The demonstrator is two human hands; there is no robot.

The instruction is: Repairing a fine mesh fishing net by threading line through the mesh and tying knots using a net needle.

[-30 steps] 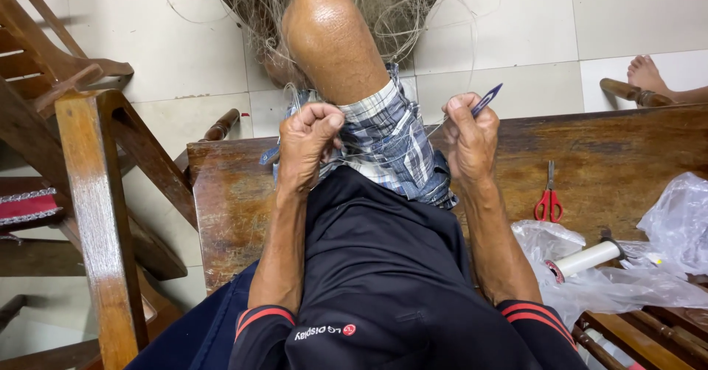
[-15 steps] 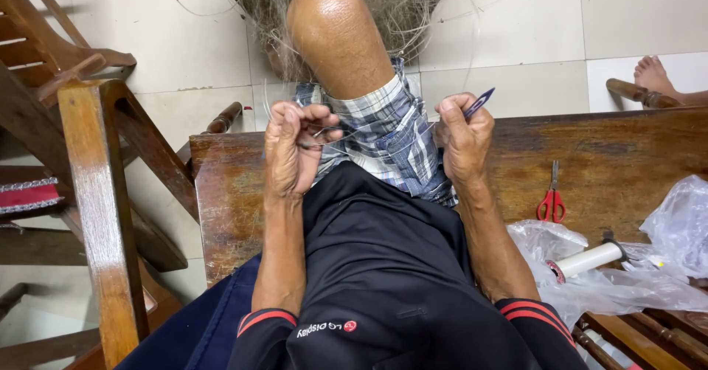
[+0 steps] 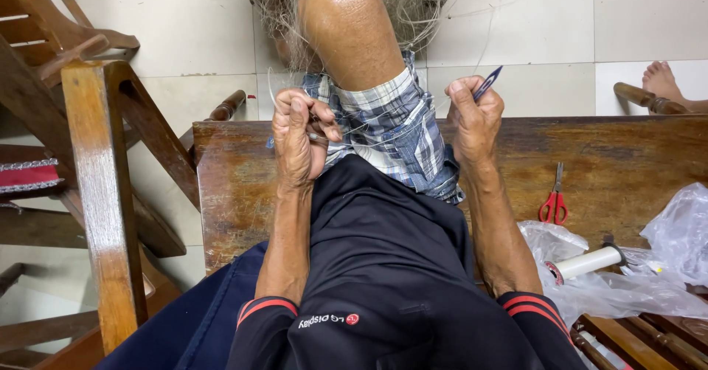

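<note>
While the raised bare knee (image 3: pixel 346 27) props up a tangle of fine pale fishing net (image 3: pixel 413 1), the left hand (image 3: pixel 299 137) now sits turned palm-inward with its fingers curled and pinched together on a strand of thin clear line (image 3: pixel 369 123), where a second ago it was a closed fist lower against the checked blue-and-white shorts (image 3: pixel 402 130); it has lifted and rotated, so the line looks drawn tighter across the thigh; the right hand (image 3: pixel 472 112) has scarcely moved, remaining closed around a slim dark-blue pointed netting needle (image 3: pixel 488 84) whose tip sticks up past the knuckles; judging from this, a knot or loop is being cinched on the left side of the knee while the needle waits on the right; the net itself hangs over and beyond the knee toward the pale tiled floor (image 3: pixel 560 38), and the line runs between the two hands just below the knee; to the right of the knee, on the worn brown wooden bench (image 3: pixel 627 149), lie red-handled scissors (image 3: pixel 554 200), well apart from either hand, and further right a white spool (image 3: pixel 590 261) rests among crumpled clear plastic bags (image 3: pixel 664 267); another person's bare foot (image 3: pixel 661 81) shows at the far right edge; left of the knee stands a dark wooden chair frame (image 3: pixel 103 193).
</note>
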